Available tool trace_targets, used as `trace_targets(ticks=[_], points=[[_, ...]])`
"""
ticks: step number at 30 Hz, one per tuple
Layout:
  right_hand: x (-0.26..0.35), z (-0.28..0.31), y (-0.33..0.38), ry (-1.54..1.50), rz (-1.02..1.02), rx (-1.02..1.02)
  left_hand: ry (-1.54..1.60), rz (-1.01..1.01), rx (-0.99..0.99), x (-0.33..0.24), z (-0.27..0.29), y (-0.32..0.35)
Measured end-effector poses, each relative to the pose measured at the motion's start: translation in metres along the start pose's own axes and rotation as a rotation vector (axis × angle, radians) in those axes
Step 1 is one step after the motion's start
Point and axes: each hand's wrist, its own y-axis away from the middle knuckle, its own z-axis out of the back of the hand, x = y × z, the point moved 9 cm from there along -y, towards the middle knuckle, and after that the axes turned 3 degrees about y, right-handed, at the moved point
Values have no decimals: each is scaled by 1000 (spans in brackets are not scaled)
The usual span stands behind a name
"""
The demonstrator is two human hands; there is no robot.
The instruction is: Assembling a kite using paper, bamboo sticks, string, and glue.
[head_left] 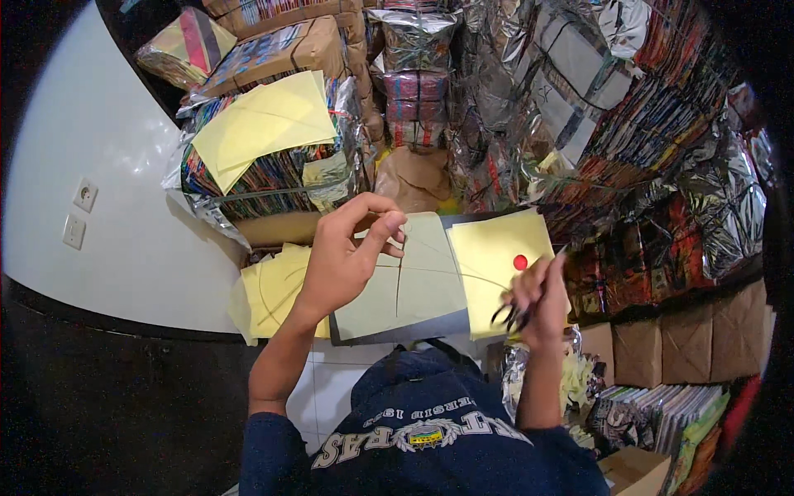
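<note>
Sheet (422,289), one: grey-green, flat on one dark board (451,221). Left hand (347,256), one: above the sheet, thumb and fingers pinched on a thin strand (399,289); a second line crosses the sheet sideways, whether joined cannot be told. Right hand (542,306), one: right of the sheet, closed round scissors (501,315), one pair, blurred. Yellow piles, three: one right of the sheet (492,240), one left (273,281), one beyond, upper left (265,124). Red disc (520,262), one: right of the sheet, on that side's pile.
</note>
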Motion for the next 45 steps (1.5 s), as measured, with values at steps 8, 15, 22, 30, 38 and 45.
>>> trace_targets(ticks=[8, 15, 22, 30, 38, 45], points=[[-20, -55, 22, 628, 113, 114, 77, 120, 13, 12, -25, -38], [-26, -72, -28, 799, 458, 84, 192, 161, 24, 2, -44, -55], [-5, -71, -51, 761, 509, 124, 182, 99, -35, -10, -38, -60], [36, -57, -68, 836, 638, 184, 146, 66, -98, -12, -43, -60], [57, -45, -75, 875, 704, 216, 339, -28, -179, -19, -40, -60], [75, -51, -77, 967, 767, 217, -771, -518, -246, -92, -50, -44]])
